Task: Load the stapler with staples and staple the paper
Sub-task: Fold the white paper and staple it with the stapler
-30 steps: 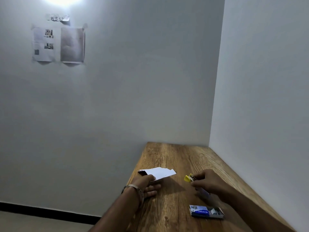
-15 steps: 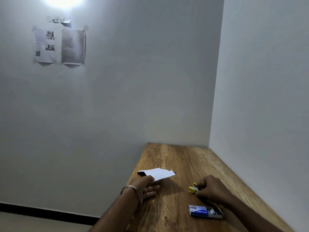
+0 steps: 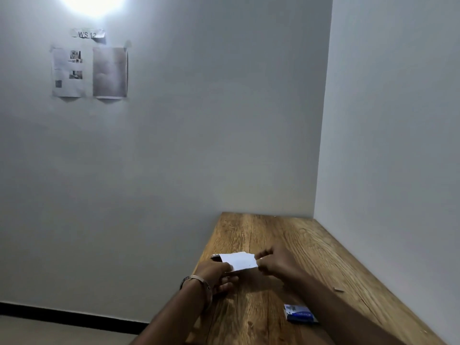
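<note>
The folded white paper (image 3: 239, 263) is held just above the wooden table (image 3: 286, 235), close to the table's left edge. The left hand (image 3: 216, 274) pinches the paper's near-left corner, fingers curled under it, a metal bracelet (image 3: 196, 280) on its wrist. The right hand (image 3: 278, 266) meets the paper's right edge, fingertips closed on it, so both hands grip the same sheet from opposite sides. The stapler cannot be made out. Toward the camera and to the right of the paper, a blue and white staple box (image 3: 300, 316) lies flat on the table, partly covered by the right forearm. Farther right of the paper, a small pale scrap (image 3: 338, 289) rests on the wood. High above and left of the paper, two printed sheets (image 3: 89, 72) and a label reading "WS 12" (image 3: 87, 34) are taped to the wall.
</note>
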The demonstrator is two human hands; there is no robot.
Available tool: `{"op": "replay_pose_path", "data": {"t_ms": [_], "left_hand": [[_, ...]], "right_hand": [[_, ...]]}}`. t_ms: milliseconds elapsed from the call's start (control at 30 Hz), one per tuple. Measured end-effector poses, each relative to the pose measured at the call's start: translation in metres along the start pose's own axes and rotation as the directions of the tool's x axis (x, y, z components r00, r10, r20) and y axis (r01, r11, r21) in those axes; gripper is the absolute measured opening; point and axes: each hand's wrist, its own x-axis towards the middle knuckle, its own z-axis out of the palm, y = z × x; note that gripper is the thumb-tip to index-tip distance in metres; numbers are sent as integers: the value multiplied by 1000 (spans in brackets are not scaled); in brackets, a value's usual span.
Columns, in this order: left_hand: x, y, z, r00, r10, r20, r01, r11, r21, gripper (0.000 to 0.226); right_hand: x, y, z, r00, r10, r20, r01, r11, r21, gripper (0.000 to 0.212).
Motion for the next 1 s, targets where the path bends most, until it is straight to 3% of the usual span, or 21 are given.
{"op": "replay_pose_path", "data": {"t_ms": [133, 200, 300, 367, 533, 700, 767, 900, 1000], "left_hand": [[5, 1, -10, 991, 104, -87, -93, 987, 130, 29], [10, -1, -12, 968, 197, -156, -142, 941, 307, 25], [13, -5, -16, 907, 379, -184, -149, 696, 702, 42], [13, -9, -19, 881, 446, -157, -149, 577, 803, 48], [19, -18, -23, 838, 544, -44, -205, 388, 898, 23], [21, -21, -24, 782, 621, 41, -215, 208, 954, 32], [21, -20, -24, 765, 636, 102, -227, 118, 967, 23], [19, -20, -23, 782, 586, 213, -183, -111, 977, 26], [21, -21, -24, 786, 568, 242, -165, -185, 969, 32]], "right_hand": [[-2, 5, 12, 1000, -27, -7, 27, 999, -48, 10], [-3, 8, 19, 999, -52, -14, 51, 994, -94, 8], [-5, 10, 25, 993, -117, -26, 109, 975, -194, 6], [-5, 12, 27, 990, -139, -14, 130, 958, -256, 8], [-9, 16, 32, 980, -196, 35, 196, 910, -366, 16], [-12, 20, 31, 950, -300, 88, 308, 848, -432, 20], [-15, 19, 30, 933, -333, 138, 358, 805, -473, 23], [-22, 17, 26, 901, -353, 253, 433, 690, -580, 25], [-22, 18, 24, 893, -355, 276, 448, 650, -615, 24]]}}
